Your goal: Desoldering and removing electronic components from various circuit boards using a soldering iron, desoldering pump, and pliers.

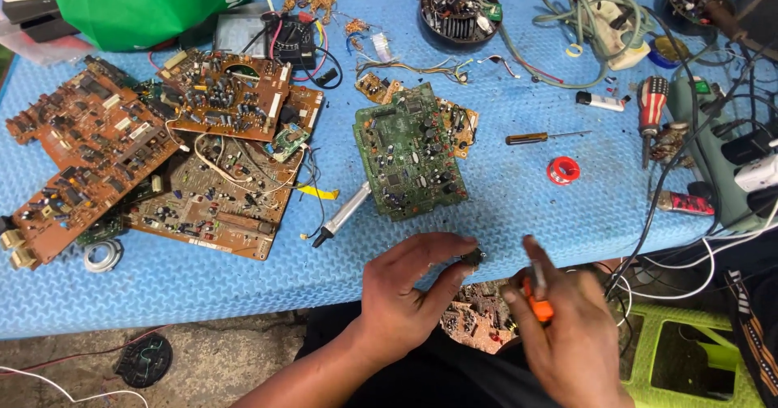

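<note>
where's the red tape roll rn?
Head view, right of centre on the blue mat: the red tape roll lies below the small screwdriver, right of the green circuit board.

There is a single view, from a camera on the person's head, looking steeply down and forward over the blue worktop (527,205) from its near edge. It sits close enough that the worktop fills most of the picture, running out of view at 9, 12 and 3 o'clock. The near edge crosses low, from 8 o'clock toward 3 o'clock, slightly tilted. Below it, at 7 o'clock, a strip of floor (219,351) shows; at 5 o'clock, a green stool (648,335). The left hand (405,294) and right hand (567,335) enter from 6 o'clock, nearest the lens. The green circuit board (409,153) lies about dead centre.
</note>
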